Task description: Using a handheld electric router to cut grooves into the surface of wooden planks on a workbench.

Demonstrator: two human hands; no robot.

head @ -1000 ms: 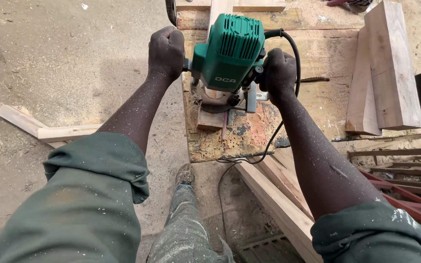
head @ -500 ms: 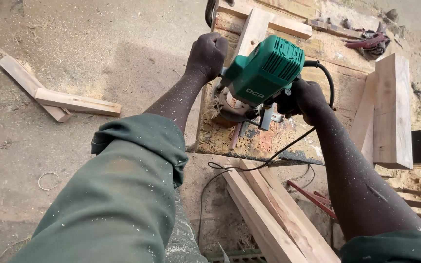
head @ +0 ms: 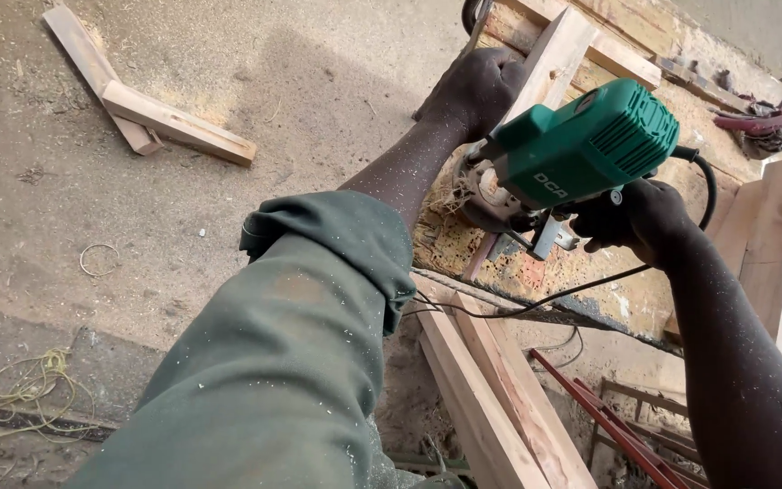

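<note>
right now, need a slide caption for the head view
Both hands, left hand and right hand, grip a green router on a wooden plank over a sawdust-covered bench.

Matt green plastic router, rough pale wooden plank, dusty chipboard bench

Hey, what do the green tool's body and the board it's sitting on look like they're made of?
The green router housing looks like moulded plastic, matte, with ribbed vent slots on its end. The board under it appears to be pale, unfinished sawn wood with visible grain, dusted with sawdust. The left hand and right hand each have a grip on a side handle.
</note>
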